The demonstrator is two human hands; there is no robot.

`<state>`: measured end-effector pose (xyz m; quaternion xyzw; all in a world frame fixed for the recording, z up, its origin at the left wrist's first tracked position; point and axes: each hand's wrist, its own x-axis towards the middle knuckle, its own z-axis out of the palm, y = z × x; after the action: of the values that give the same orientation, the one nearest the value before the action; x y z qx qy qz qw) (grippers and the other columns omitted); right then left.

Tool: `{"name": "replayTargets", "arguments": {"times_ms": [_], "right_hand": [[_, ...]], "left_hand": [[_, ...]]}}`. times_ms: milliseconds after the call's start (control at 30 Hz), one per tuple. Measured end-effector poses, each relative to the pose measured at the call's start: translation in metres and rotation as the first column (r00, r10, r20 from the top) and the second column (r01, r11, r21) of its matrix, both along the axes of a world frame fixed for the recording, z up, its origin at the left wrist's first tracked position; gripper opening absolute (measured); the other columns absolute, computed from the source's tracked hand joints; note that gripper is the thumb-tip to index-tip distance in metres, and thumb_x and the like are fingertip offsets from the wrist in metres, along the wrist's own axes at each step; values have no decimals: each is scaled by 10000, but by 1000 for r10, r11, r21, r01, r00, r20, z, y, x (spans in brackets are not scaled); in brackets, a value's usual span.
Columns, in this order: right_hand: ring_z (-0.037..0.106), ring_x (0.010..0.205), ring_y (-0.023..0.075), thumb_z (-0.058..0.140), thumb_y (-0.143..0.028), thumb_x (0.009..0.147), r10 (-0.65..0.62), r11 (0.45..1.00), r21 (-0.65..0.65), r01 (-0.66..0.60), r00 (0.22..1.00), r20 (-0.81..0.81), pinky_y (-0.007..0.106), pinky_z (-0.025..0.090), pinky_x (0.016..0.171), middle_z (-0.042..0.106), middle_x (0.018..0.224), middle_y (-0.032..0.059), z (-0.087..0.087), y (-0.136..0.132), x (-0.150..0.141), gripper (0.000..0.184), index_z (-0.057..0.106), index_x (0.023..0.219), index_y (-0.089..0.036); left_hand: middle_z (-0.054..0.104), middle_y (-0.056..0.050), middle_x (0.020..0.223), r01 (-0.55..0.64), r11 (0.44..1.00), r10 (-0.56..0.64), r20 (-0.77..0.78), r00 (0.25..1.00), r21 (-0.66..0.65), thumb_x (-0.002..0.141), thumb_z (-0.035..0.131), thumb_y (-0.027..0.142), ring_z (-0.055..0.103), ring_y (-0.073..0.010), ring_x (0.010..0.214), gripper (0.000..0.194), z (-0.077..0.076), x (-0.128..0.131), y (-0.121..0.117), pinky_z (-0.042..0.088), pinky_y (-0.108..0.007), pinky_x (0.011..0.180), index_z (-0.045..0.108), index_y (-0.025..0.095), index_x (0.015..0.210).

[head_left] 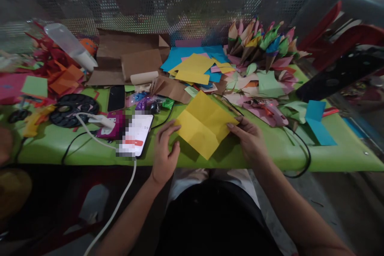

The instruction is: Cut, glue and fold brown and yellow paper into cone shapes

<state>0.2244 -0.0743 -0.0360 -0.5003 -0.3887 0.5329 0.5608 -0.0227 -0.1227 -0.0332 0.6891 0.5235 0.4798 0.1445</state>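
A square sheet of yellow paper (pixel 207 124), with crossing fold creases, is tilted corner-down just over the front of the green table. My right hand (pixel 250 136) pinches its right corner between thumb and fingers. At the left corner, the fingertips of my left hand (pixel 166 150) touch or almost touch the paper, with the thumb apart from it. Left of that hand lies a lit phone (pixel 136 136) with a white cable. A pink glue gun (pixel 270 112) rests on pink paper to the right of my right hand.
The green table (pixel 300 156) carries yellow sheets (pixel 195 66) over blue paper, brown cardboard (pixel 141 64), and paper cones (pixel 267 42) at the back right. At left are a yellow glue gun (pixel 37 120), a black round tray (pixel 73 110) and a plugged power strip (pixel 115 124).
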Motion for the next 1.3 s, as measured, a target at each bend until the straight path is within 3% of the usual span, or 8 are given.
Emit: {"name": "replayTargets", "arguments": {"times_ms": [133, 267, 367, 567, 700, 900, 1133, 1300], "right_hand": [[564, 582, 122, 856, -362, 654, -35, 999, 6, 35, 999, -9, 246, 454, 546, 652, 699, -45, 0, -2, 0, 313, 627, 824, -234], [587, 601, 126, 844, -368, 677, -29, 1000, 5, 29, 999, -14, 256, 479, 569, 677, 755, -32, 1, -5, -6, 296, 630, 831, -231], [610, 634, 135, 843, -374, 687, -1, 1000, 12, 1, 1000, -20, 261, 494, 589, 686, 782, -20, 3, -11, -12, 287, 637, 824, -229], [658, 731, 198, 775, -514, 770, 186, 982, 57, -182, 980, -75, 308, 517, 633, 700, 822, 6, 2, -26, -9, 310, 673, 910, -257], [691, 931, 261, 563, -611, 896, 219, 971, 120, -204, 968, -122, 369, 548, 745, 725, 1051, 55, 7, -23, 1, 422, 679, 1140, -286], [681, 1003, 213, 800, -322, 730, 220, 970, 124, -209, 972, -84, 311, 569, 768, 648, 1320, 11, 13, -13, 5, 831, 440, 1471, -431], [559, 1286, 299, 926, -389, 564, 216, 968, 148, -202, 973, -81, 357, 567, 894, 605, 1415, 49, 4, -13, -2, 896, 571, 1386, -349], [670, 1045, 259, 969, -352, 463, 172, 984, 96, -153, 954, -245, 347, 579, 803, 683, 1251, 41, 9, -10, -11, 1032, 535, 1398, -364]], "left_hand": [[479, -115, 1542, 75, 981, 4, 404, 915, -181, 1016, 434, 343, 506, -245, 1400, 563, -11, 7, 2, 525, -441, 1053, 252, 321, 1548], [531, -151, 1505, 286, 919, -108, 525, 844, -271, 988, 426, 602, 570, -281, 1337, 754, -7, 24, 3, 551, -449, 1016, 128, 279, 1601], [592, -146, 1446, 375, 876, -131, 598, 791, -303, 911, 573, 631, 610, -293, 1282, 785, -1, 37, 5, 557, -434, 1003, 326, 236, 1543], [730, -117, 1234, 340, 804, 139, 710, 691, -488, 847, 689, 504, 670, -293, 1177, 458, 10, 47, 10, 532, -433, 1027, 700, 176, 1166], [768, -120, 1130, 425, 738, 245, 795, 555, -525, 743, 779, 425, 723, -292, 1046, 417, 19, 47, 12, 568, -418, 954, 742, 152, 1056], [798, -106, 944, 544, 593, 320, 793, 518, -594, 652, 824, 338, 750, -259, 877, 360, 28, 44, 11, 590, -358, 796, 775, 145, 952], [788, -93, 848, 656, 490, 308, 817, 487, -575, 581, 869, 336, 737, -215, 782, 378, 25, 45, 8, 568, -317, 779, 773, 130, 882], [780, -91, 863, 654, 471, 269, 802, 533, -592, 607, 859, 355, 720, -216, 799, 347, 21, 46, 7, 547, -328, 784, 756, 132, 853]]}}
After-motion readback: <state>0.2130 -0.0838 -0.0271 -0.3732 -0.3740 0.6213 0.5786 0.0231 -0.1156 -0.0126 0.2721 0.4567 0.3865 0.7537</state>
